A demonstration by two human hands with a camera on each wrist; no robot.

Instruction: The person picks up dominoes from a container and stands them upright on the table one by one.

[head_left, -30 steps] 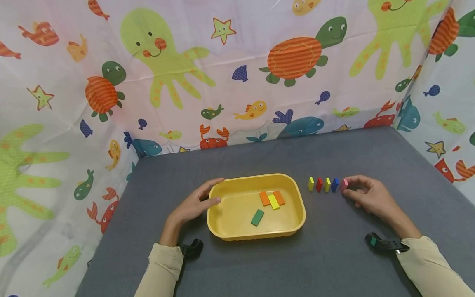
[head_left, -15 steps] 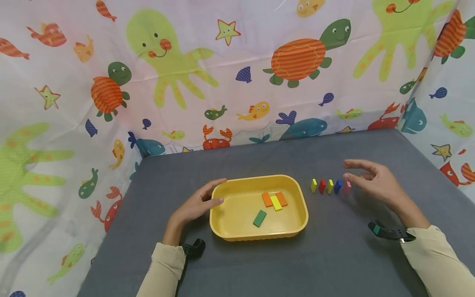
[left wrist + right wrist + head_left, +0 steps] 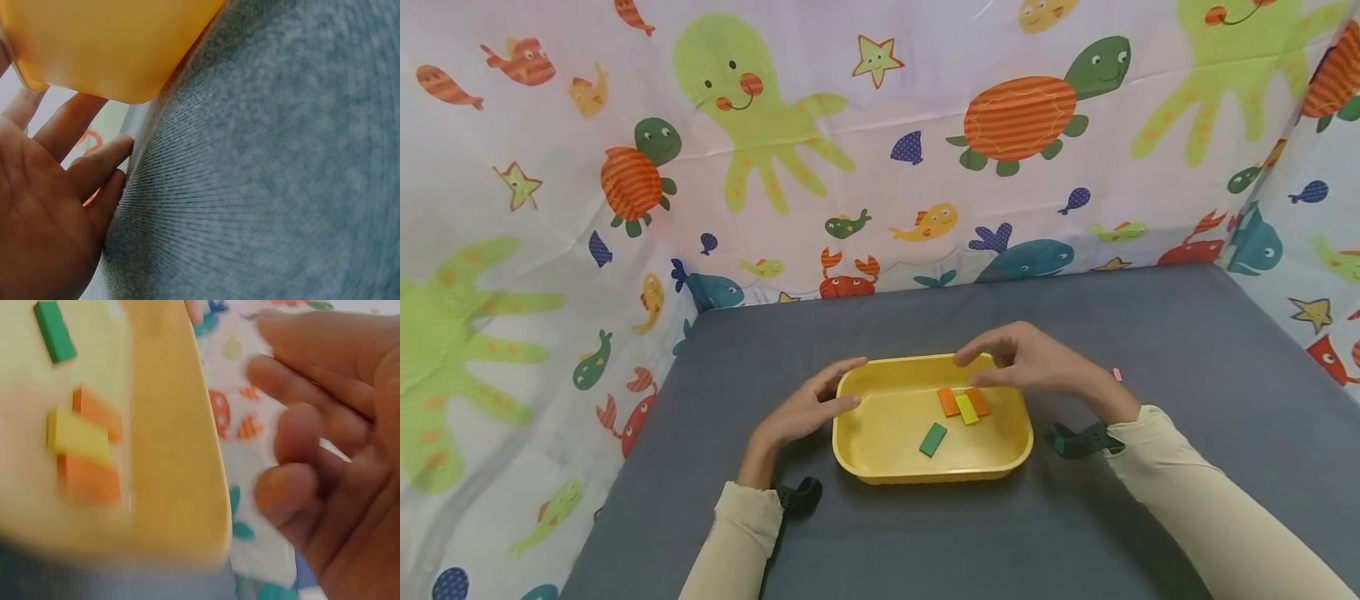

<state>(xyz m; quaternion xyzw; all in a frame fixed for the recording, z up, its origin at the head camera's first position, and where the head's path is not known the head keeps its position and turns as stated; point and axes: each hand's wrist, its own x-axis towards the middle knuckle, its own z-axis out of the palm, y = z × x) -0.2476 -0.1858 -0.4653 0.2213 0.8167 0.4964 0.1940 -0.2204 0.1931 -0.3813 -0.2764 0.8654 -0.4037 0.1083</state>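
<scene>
A yellow plastic tray (image 3: 880, 467) lies on the grey cloth. My left hand (image 3: 808, 407) grips its left end, thumb over the rim and fingers along the outer wall; in the left wrist view the palm (image 3: 44, 212) is beside the tray's underside. Inside lie a green block (image 3: 933, 440), a yellow block (image 3: 966, 409) and two orange blocks, one left (image 3: 948, 402) and one right (image 3: 978, 402). My right hand (image 3: 1026, 357) hovers over the tray's back right corner, fingers loosely bent with nothing between them. A pink block (image 3: 1117, 374) shows beyond the right forearm, which hides the other blocks in its row.
Grey cloth (image 3: 925, 542) covers the table. A white curtain (image 3: 880, 183) printed with sea animals closes off the back and both sides. Black wrist straps (image 3: 1078, 440) sit on both wrists.
My right hand let go of the pink block at the row's right end, lifted, and moved left over the tray. The left hand stayed on the tray. The head view shifted slightly.
</scene>
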